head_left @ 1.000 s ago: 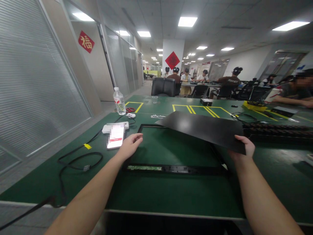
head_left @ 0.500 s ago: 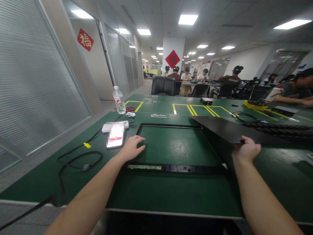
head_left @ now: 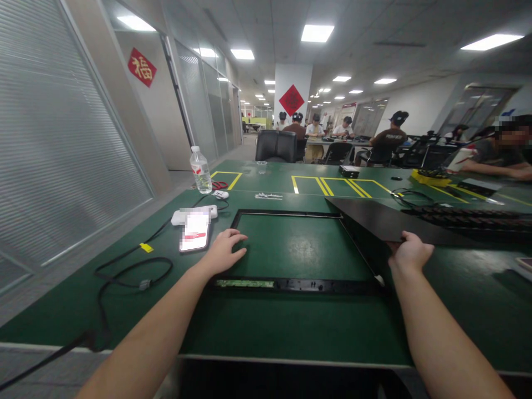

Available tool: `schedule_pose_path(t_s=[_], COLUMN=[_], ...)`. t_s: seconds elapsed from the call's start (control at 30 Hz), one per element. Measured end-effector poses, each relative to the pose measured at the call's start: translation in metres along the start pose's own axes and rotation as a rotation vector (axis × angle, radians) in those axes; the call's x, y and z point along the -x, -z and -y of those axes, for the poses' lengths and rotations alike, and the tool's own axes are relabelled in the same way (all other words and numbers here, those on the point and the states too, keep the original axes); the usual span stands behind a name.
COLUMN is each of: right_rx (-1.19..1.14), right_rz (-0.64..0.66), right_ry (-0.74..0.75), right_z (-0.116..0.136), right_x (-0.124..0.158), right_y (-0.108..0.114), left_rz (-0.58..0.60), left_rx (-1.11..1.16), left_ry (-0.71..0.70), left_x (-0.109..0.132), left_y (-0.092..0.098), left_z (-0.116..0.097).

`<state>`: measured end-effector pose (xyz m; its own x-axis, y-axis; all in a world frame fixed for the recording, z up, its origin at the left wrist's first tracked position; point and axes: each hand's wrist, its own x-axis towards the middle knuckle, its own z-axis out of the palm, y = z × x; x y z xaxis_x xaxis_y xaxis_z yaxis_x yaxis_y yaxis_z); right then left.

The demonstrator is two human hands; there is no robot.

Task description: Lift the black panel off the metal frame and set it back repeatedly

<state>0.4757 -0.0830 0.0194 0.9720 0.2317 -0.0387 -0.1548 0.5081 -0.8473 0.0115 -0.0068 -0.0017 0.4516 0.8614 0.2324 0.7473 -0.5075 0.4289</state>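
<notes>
A rectangular black frame, with a green circuit strip along its near side, lies on the green table. My left hand rests over the frame's left side, fingers stretched and thumb apart, covering part of that side. On the right, a thin flat black panel is held up at a slant beside the frame's right side. My right hand is closed on the panel's near edge, with its fingertips partly hidden.
Left of the frame are a phone, a white device, a black cable and a water bottle. Red-handled scissors and a caliper-like tool lie beyond. Another person sits at the far right.
My right hand and the black panel have shifted slightly left, toward the frame. The left hand stays in place on the frame's left side. The whole view has moved a little.
</notes>
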Motion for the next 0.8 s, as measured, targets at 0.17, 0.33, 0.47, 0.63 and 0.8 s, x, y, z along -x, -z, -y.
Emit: schedule_pose_path(t_s=[0.17, 0.33, 0.47, 0.63, 0.8], right_rx=[0.048, 0.056, 0.058, 0.082, 0.079], right_rz=[-0.013, -0.050, -0.081, -0.094, -0.102], right_ry=[-0.043, -0.083, -0.125, -0.167, -0.174], right_z=[-0.0062, -0.0096, -0.0084, -0.0084, -0.0112], right_x=[-0.0038, -0.0070, -0.0055, -0.0027, -0.0049], right_y=[0.0022, 0.0035, 0.0024, 0.0016, 0.0020], left_rz=[0.008, 0.072, 0.105, 0.095, 0.103], left_rx=[-0.020, -0.032, -0.041, -0.037, -0.055], left_ry=[0.005, 0.037, 0.070, 0.065, 0.059], left_x=[0.0004, 0.0010, 0.0018, 0.0020, 0.0011], left_y=[-0.0043, -0.0032, -0.0008, -0.0004, -0.0019], left_z=[0.0066, 0.0049, 0.0023, 0.0015, 0.0015])
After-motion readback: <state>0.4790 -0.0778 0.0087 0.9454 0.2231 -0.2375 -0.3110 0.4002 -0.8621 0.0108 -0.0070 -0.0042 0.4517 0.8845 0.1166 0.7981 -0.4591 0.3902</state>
